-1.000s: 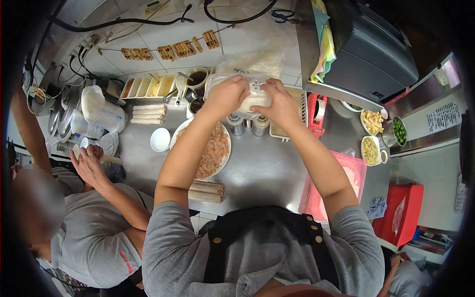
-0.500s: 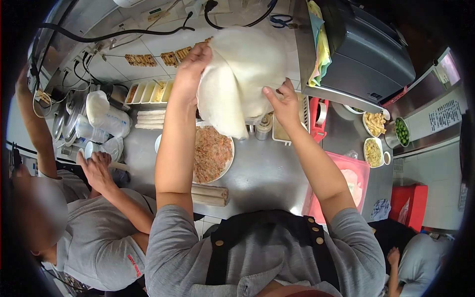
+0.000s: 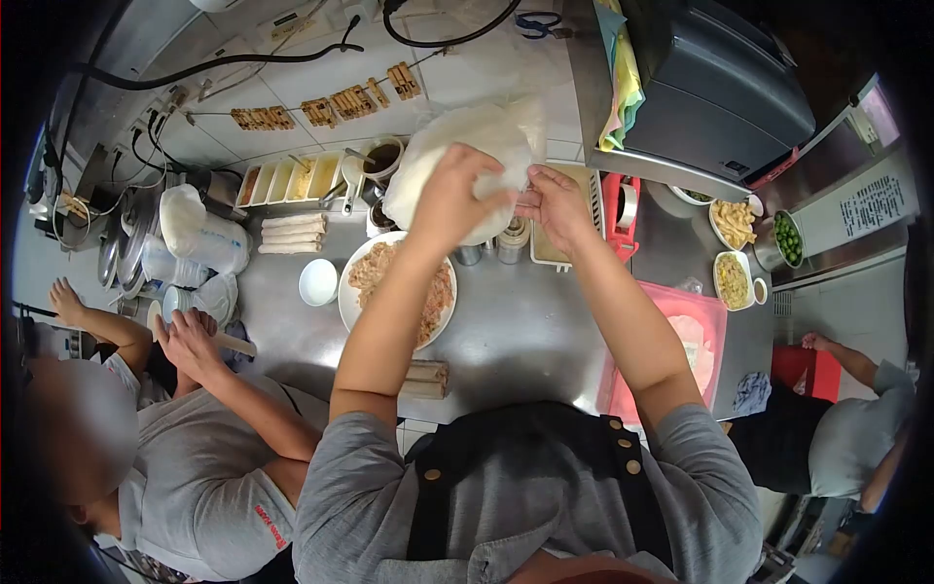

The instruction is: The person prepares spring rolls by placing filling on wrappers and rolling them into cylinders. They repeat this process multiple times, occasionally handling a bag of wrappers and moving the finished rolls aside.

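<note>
A stack of thin round white sheets, in what looks like clear plastic, is held up above the back of the steel counter. My right hand pinches its right edge between thumb and fingers. In front of the sheets is my left hand, its fingers apart and reaching toward the right hand; I see nothing in its grasp. Below my left forearm, a white plate carries minced filling. Pale rolls lie near the counter's front edge.
Left of the plate is a small white bowl, with more rolls behind it. A divided condiment tray stands at the back. On the right are a pink tray and food bowls. A co-worker is at the left; another person is at the right.
My left hand has let go of the sheets' upper left edge and moved right and down. The sheets hang lower. A person has come further into view at the right.
</note>
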Tool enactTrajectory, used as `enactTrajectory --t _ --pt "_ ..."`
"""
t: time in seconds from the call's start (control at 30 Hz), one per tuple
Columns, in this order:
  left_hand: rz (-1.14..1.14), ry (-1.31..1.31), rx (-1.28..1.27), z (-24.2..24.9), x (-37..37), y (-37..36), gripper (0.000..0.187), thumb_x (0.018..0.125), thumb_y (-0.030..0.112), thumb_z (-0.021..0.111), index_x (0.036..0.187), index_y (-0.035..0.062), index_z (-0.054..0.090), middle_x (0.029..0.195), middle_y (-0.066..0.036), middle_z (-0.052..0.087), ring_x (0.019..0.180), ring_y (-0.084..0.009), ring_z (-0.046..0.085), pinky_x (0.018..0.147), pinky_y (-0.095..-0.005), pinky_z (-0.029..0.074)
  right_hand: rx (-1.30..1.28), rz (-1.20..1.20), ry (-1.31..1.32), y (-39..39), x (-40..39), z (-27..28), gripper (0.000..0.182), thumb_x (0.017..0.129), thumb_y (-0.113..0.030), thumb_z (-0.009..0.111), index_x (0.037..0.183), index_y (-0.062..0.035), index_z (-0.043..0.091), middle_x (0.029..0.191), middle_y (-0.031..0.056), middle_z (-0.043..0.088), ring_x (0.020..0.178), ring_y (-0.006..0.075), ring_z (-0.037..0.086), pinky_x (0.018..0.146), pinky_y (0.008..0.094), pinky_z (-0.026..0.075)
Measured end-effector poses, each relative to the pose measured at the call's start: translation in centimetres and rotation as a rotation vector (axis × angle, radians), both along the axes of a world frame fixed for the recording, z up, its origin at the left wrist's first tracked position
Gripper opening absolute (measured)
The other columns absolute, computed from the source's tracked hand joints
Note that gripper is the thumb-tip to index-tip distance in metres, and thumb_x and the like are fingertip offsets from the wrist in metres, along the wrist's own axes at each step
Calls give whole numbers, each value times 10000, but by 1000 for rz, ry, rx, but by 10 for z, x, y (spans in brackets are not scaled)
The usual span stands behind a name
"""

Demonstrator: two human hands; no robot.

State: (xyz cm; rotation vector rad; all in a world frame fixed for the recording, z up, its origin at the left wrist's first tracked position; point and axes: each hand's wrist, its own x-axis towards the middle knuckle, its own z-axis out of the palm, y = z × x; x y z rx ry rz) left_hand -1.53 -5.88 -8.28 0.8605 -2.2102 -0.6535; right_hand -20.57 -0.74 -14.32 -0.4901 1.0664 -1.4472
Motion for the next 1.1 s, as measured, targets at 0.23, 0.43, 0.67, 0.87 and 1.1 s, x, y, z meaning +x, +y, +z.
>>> enactTrajectory --t 0.23,0.43,0.67,0.87,1.1 --pt "40 55 206 -18 -7 10 348 772 145 904 1010 22 682 1037 -82 633 874 -212 679 754 -336 570 -82 -16 118 12 15 21 403 1022 -144 659 1374 28 570 1136 94 647 983 177 677 803 340 619" --pt "-25 281 691 -36 5 -5 156 917 96 789 1010 -2 710 906 -25 683 843 -130 679 775 -280 577 -134 64 204 8 12 18 412 1001 -105 683 1393 -27 583 1211 71 635 1009 156 661 863 324 586" --pt "-18 533 1034 -38 13 -11 128 995 129 672 1050 22 717 949 -18 710 854 -106 669 814 -280 587 -206 35 432 11 27 14 575 900 -89 804 1417 -34 556 1258 80 590 1035 136 631 858 307 558" --pt "-33 515 1003 -33 11 -12 155 1010 158 641 1097 45 702 1029 -29 718 902 -103 662 886 -317 577 -277 -25 678 -2 27 -8 493 892 -50 783 1336 -16 572 1084 48 654 900 105 631 754 264 548" --pt "34 1234 1037 -8 62 -39 523 952 285 474 1347 -43 575 1300 -176 668 1203 -354 635 1077 -489 486 -36 -137 88 -38 0 1 259 932 11 666 1168 -53 579 865 27 617 695 123 584 675 293 571"
